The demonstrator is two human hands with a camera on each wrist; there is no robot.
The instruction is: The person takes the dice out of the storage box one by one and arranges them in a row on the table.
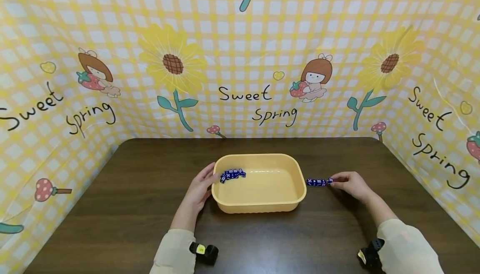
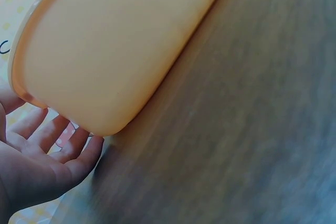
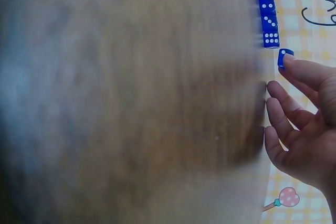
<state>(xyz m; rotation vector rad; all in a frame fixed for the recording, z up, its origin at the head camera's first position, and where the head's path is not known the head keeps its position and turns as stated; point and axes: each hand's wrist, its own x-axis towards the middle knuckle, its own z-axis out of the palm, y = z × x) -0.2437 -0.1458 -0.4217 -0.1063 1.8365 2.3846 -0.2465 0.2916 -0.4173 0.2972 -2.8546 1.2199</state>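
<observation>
A cream left sleeve (image 1: pixel 174 249) and a cream right sleeve (image 1: pixel 408 245) are framing the near part of the dark wooden table (image 1: pixel 273 240), a black left wrist camera (image 1: pixel 204 254) and a black right wrist camera (image 1: pixel 370 255) sitting at their cuffs. Farther in, the person's left hand (image 1: pixel 198 188) is resting against the left end of a yellow bin (image 1: pixel 258 208), its fingers loosely extended, the tips touching the outer wall and the thumb lying at the rim. Toward the table's right edge, the right hand (image 1: pixel 354 185) is pinching a single blue die (image 1: pixel 330 181) between thumb and finger, the other fingers curving loosely. The pinched die is sitting just off the right end of a row of four blue dice (image 1: pixel 316 182), which is lying on the table beside the bin's right wall, white pips showing. Inside the bin, a cluster of blue dice (image 1: pixel 232 175) is lying near the left end, too small to count surely. The bin itself is standing around the middle of the table, toward the far edge. Beyond the table's rounded far corners, a yellow-and-white checked cloth (image 1: pixel 232 57) is hanging, bearing sunflowers (image 1: pixel 173 64), cartoon figures (image 1: pixel 314 78) and the words "Sweet Spring"
</observation>
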